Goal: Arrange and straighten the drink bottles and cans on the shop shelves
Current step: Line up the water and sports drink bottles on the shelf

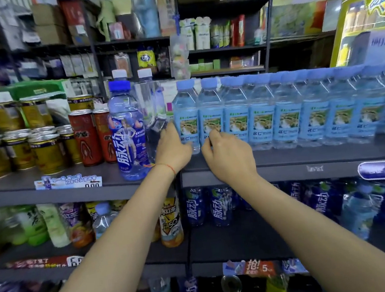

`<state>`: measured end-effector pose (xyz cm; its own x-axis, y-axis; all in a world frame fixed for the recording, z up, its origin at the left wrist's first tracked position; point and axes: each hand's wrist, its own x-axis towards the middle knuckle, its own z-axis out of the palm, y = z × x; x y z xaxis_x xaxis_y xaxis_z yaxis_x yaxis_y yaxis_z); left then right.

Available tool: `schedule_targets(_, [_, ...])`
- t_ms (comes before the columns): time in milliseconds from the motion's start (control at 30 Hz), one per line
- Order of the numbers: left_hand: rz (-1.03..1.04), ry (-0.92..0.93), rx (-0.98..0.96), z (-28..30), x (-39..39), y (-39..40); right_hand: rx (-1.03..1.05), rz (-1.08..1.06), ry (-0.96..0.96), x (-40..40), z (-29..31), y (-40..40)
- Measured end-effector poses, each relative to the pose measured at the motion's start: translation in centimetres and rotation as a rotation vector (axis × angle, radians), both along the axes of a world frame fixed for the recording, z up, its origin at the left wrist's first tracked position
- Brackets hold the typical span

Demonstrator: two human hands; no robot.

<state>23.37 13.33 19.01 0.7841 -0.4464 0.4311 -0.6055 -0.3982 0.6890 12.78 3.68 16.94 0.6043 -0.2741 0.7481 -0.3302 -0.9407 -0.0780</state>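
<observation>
Both forearms reach in from bottom edge. Grey metal shelf [284, 157] at chest level, lower tiers stocked with blue drink bottles. Left hand [171, 148] wraps base of first water bottle [187, 120] in row; right hand [229, 152] fingers curled at second water bottle [211, 117], grip unclear. Blue sports drink bottle [126, 134] just left, cans [43, 153] beyond. Cluttered stock racks behind.

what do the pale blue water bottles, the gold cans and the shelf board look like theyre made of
Water bottles: clear thin plastic by the look, see-through ribbed walls, glossy paper or film labels, matte blue caps.
Gold cans: likely metal, with shiny silver rims and printed glossy sides.
Shelf board: probably painted metal, flat dull grey with a thin folded front edge.
</observation>
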Motion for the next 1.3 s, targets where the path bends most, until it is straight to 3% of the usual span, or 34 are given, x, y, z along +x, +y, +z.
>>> schedule_targets(167, [0.039,-0.020,-0.058,0.1,-2.2,0.8,0.003,0.015,0.053,-0.1,0.2,-0.1])
schedule_targets(267, [0.076,-0.342,-0.170,-0.1,-3.8,2.7,-0.008,0.026,0.056,0.1,0.1,-0.4])
schedule_targets(367, [0.382,-0.675,-0.309,0.1,-4.4,5.1,-0.010,0.026,0.062,0.2,-0.1,-0.6])
schedule_targets(467, [0.671,-0.484,-0.335,0.5,-2.9,6.4,-0.005,0.029,0.063,0.2,-0.1,-0.7])
schedule_targets(633, [0.514,0.039,-0.317,-0.3,-0.4,7.0,0.015,0.033,0.051,0.1,0.1,-0.4])
schedule_targets(767, [0.453,0.022,-0.414,-1.2,-1.7,7.9,0.044,0.043,0.035,0.1,-0.1,-0.5])
schedule_targets(867, [0.229,0.063,-0.603,-1.8,-4.8,9.3,0.056,0.035,-0.001,-0.1,0.1,-0.3])
schedule_targets(967, [-0.074,0.215,-0.740,-2.4,-9.7,11.5,0.159,0.112,-0.113,-1.3,-0.5,0.5])
schedule_targets(1067, [-0.288,0.318,-0.662,-4.3,-13.3,13.9,0.345,0.372,-0.322,-4.8,-2.4,3.0])
schedule_targets(1133, [-0.320,0.384,-0.555,-6.5,-14.3,14.4,0.582,0.625,-0.382,-7.7,-3.2,5.2])
schedule_targets(1200, [-0.295,0.399,-0.473,-9.1,-15.1,14.0,0.894,0.865,-0.246,-10.4,-3.9,7.0])
schedule_targets(1300, [-0.296,0.347,-0.446,-13.0,-16.1,12.7,0.981,0.890,0.151,-12.2,-6.8,7.1])
